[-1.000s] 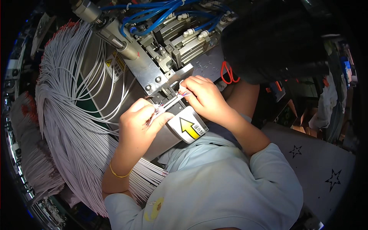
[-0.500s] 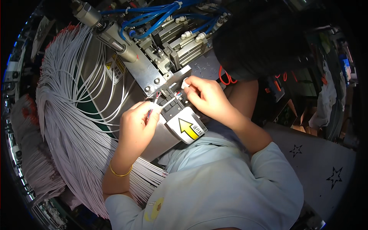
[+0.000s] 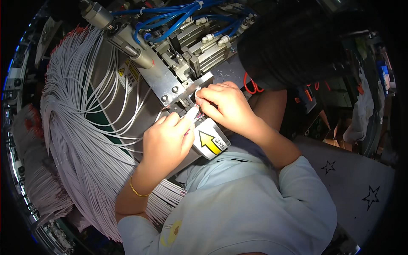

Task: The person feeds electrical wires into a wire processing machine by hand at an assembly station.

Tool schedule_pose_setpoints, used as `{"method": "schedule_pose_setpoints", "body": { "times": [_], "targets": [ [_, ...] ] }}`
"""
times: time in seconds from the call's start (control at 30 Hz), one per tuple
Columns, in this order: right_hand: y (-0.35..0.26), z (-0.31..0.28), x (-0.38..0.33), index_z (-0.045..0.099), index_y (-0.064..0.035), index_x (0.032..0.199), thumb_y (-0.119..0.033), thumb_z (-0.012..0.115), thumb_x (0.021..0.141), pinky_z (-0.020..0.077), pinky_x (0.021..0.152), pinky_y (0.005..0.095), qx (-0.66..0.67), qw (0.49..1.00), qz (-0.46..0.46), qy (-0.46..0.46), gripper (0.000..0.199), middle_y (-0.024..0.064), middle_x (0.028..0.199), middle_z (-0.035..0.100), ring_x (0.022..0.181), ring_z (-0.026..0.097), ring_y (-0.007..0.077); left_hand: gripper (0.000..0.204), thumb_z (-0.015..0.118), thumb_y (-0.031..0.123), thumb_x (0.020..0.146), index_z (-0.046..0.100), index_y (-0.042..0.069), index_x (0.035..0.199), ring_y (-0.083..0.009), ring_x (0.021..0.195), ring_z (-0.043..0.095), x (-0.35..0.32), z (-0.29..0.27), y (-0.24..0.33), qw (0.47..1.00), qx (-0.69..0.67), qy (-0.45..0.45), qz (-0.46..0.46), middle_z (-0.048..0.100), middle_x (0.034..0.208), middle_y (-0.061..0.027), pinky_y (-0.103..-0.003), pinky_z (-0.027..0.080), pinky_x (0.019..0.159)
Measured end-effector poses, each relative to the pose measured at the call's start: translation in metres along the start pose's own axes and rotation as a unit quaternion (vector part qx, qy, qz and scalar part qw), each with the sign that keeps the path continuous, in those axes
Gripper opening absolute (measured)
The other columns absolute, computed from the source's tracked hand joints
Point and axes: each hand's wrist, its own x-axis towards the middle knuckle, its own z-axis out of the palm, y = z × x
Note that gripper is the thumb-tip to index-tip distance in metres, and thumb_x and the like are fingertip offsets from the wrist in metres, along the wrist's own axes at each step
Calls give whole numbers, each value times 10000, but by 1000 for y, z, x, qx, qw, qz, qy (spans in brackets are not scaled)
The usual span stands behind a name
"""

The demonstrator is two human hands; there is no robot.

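Note:
My left hand (image 3: 168,138) is closed, with thin coloured wires (image 3: 187,133) showing between its fingers. Its index finger, white at the tip, reaches to the small metal and black fixture (image 3: 183,111) at the front of the machine. Against that fingertip, my right hand (image 3: 227,106) is pinched closed, with a white covering (image 3: 197,93) on a fingertip. Red and other coloured wire ends (image 3: 199,115) show just below the right fingers. What the right fingertips grip is hidden. A white plate with a yellow arrow (image 3: 211,140) sits right below both hands.
A large bundle of grey-white cables (image 3: 70,114) drapes along the left, several strands looping toward the machine. Metal cylinders and a block (image 3: 159,83) with blue air hoses (image 3: 174,21) stand ahead. A dark cylindrical body (image 3: 293,51) overhangs the right; red coiled tubing (image 3: 253,85) lies below it.
My left hand has moved right and slightly up, bringing its fingertip to the right hand over the fixture. The right hand has shifted slightly left, its fingers still pinched.

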Motion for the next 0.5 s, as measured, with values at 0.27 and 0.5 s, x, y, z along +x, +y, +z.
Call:
{"method": "schedule_pose_setpoints", "body": {
  "times": [0.27, 0.5],
  "targets": [
    [14, 6, -4, 593, -28, 843, -147, 610, 867, 414, 549, 319, 120, 990, 51, -63, 122, 84, 656, 565, 588, 561, 222, 207, 674, 132, 780, 665, 93, 984, -201, 582, 563, 5, 3, 0, 1000, 6, 6, -2, 536, 682, -55, -322, 460, 502],
    [4, 7, -9, 596, -6, 855, -114, 665, 821, 440, 577, 285, 63, 996, 66, 14, 133, 66, 663, 565, 617, 567, 193, 150, 666, 56, 848, 656, 5, 989, -51, 568, 511, -4, -5, -9, 938, -298, 1, -177, 624, 747, 16, -253, 420, 515]
  ]
}}
